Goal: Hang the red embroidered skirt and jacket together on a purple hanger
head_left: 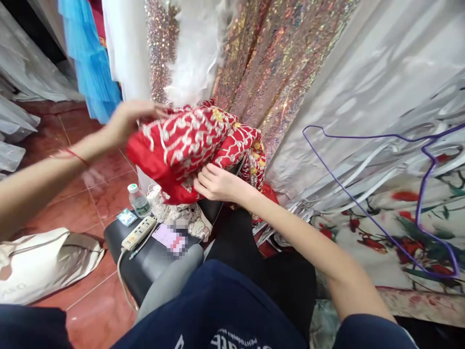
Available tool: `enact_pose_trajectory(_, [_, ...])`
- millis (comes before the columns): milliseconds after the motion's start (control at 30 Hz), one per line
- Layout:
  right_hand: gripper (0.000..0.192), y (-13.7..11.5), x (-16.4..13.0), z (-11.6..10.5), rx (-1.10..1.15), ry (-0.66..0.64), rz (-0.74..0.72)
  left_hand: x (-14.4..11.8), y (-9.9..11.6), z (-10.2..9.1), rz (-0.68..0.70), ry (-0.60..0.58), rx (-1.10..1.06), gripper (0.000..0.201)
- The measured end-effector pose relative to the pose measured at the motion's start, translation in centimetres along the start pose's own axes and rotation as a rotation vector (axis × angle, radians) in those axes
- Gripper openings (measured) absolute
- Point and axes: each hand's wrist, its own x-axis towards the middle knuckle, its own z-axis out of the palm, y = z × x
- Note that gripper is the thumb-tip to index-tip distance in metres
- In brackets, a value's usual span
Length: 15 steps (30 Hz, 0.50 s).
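Note:
A red garment (189, 128) with silver cord patterns and gold details lies bunched over my lap side and a black surface. My right hand (214, 183) has its fingers curled on the garment's lower edge, gripping the cloth. At the upper left edge of the garment is my left hand (134, 118), with its fingers reaching along the cloth. Motion blurs those fingers, and I cannot tell whether they grip the fabric.
On a black stool (145, 266) sit a power strip (139, 232), a phone (170, 238), a water bottle (140, 201) and a small blue packet (127, 217). A purple hanger (363, 203) hangs at right. Sequined fabric (269, 63) hangs behind; a cream bag (51, 264) lies left.

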Motion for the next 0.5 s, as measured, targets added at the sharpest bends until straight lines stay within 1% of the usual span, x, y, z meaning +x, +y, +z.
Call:
enact_pose_trajectory(33, [0.03, -1.0, 0.3, 0.5, -0.04, -0.101, -0.054, -2.1, -1.3, 1.8, 0.009, 0.019, 0.011, 0.064])
enact_pose_trajectory(67, [0.031, -1.7, 0.3, 0.9, -0.066, -0.182, -0.076, -3.9, -2.4, 3.7, 0.011, -0.001, 0.052, 0.062])
enact_pose_trajectory(133, [0.029, -2.3, -0.3, 1.2, -0.069, -0.273, -0.056, -6.3, -4.3, 7.2, -0.003, 0.018, 0.182, 0.058])
enact_pose_trajectory(200, [0.022, -1.9, -1.7, 0.7, -0.011, -0.276, -0.046, -7.2, -5.5, 9.5, -0.002, -0.031, 0.248, 0.047])
enact_pose_trajectory(233, [0.024, -1.3, -2.6, 0.4, 0.031, -0.252, -0.05, -7.2, -5.8, 10.1, 0.0, -0.069, 0.264, 0.043])
enact_pose_trajectory(300, [0.038, 0.7, -4.5, -0.2, 0.12, -0.165, -0.019, -6.9, -6.1, 10.3, 0.0, -0.163, 0.264, 0.038])
enact_pose_trajectory(333, [0.046, 2.0, -5.5, -0.3, 0.139, -0.106, 0.084, -6.7, -6.2, 10.1, -0.005, -0.207, 0.257, 0.038])
enact_pose_trajectory(367, [0.053, 3.6, -6.4, -0.1, 0.141, -0.041, 0.253, -6.4, -6.1, 9.7, -0.013, -0.245, 0.245, 0.038])
enact_pose_trajectory(400, [0.058, 5.2, -7.3, 0.4, 0.138, 0.025, 0.459, -6.2, -6.0, 9.1, -0.025, -0.271, 0.224, 0.039])
enact_pose_trajectory(433, [0.063, 6.8, -8.2, 1.0, 0.148, 0.085, 0.663, -6.0, -5.7, 8.5, -0.043, -0.271, 0.194, 0.04])
enact_pose_trajectory(467, [0.069, 8.4, -9.0, 1.9, 0.201, 0.106, 0.803, -5.7, -5.4, 7.9, -0.072, -0.238, 0.152, 0.04])
enact_pose_trajectory(500, [0.076, 9.9, -9.8, 2.9, 0.301, 0.116, 0.895, -5.4, -4.8, 7.3, -0.113, -0.173, 0.097, 0.042])
